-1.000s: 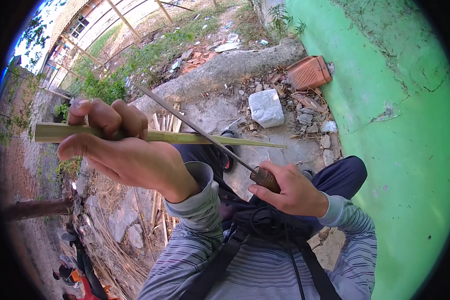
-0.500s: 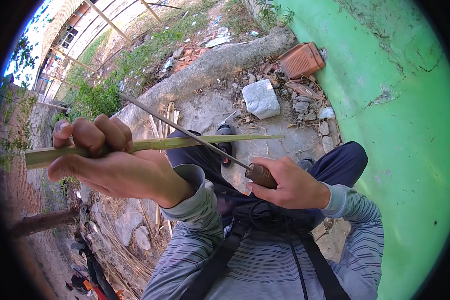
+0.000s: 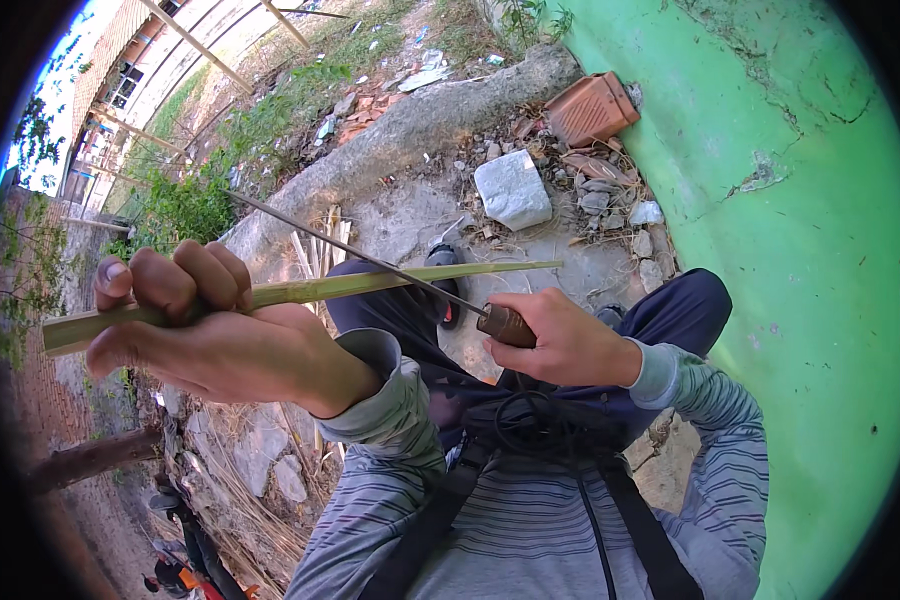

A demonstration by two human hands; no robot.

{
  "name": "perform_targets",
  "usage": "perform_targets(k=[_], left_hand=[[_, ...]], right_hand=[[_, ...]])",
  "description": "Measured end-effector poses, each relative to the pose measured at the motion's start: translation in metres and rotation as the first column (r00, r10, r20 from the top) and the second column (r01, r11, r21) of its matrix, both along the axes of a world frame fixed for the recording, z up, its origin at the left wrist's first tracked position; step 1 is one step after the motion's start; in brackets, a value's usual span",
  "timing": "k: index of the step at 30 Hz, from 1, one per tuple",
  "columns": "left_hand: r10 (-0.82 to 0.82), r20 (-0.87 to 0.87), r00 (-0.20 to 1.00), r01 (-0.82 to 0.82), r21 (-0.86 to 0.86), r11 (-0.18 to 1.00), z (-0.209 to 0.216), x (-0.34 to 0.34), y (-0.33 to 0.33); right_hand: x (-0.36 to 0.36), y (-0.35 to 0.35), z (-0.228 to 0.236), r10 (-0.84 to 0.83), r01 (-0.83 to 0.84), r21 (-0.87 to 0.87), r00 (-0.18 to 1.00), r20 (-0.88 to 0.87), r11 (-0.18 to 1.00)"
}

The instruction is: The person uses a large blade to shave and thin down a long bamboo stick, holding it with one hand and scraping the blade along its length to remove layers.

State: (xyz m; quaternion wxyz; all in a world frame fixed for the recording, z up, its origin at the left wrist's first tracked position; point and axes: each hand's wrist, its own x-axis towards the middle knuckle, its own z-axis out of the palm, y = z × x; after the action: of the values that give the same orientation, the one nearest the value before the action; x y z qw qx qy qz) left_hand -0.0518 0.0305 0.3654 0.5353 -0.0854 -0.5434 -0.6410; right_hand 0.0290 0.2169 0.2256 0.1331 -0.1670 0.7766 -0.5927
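My left hand is closed around the thick end of a pale green bamboo strip, which narrows to a point on the right. In my right hand is a long thin-bladed knife, gripped by its round brown wooden handle. The blade slants up to the left and crosses over the strip a little beyond my left wrist. From this view I cannot tell whether the edge touches the strip. Both are held above my bent legs.
A white stone block, an orange hollow brick and rubble lie ahead by the green wall on my right. Split bamboo pieces rest beyond my left knee. Dry strips and a wooden log are at lower left.
My right hand with the knife has moved slightly left and up. My left hand and the strip have shifted a little left, and the whole view has tilted slightly.
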Motion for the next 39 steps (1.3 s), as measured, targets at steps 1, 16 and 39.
perform_targets(k=[1,16,39], left_hand=[[-0.001,0.009,1.0,0.001,0.002,1.0,0.0,-0.001,-0.002],[-0.132,-0.051,0.99,0.133,0.013,0.991,-0.005,0.003,-0.012],[-0.285,-0.08,0.955,0.289,0.045,0.956,-0.013,0.015,-0.023]], right_hand=[[-0.001,0.003,-0.008,0.0,0.0,0.0,1.0,-0.003,1.0],[-0.014,0.003,-0.021,0.021,-0.02,0.027,0.998,-0.053,0.999],[0.004,0.035,-0.251,-0.297,0.263,0.23,0.946,0.127,0.937]])
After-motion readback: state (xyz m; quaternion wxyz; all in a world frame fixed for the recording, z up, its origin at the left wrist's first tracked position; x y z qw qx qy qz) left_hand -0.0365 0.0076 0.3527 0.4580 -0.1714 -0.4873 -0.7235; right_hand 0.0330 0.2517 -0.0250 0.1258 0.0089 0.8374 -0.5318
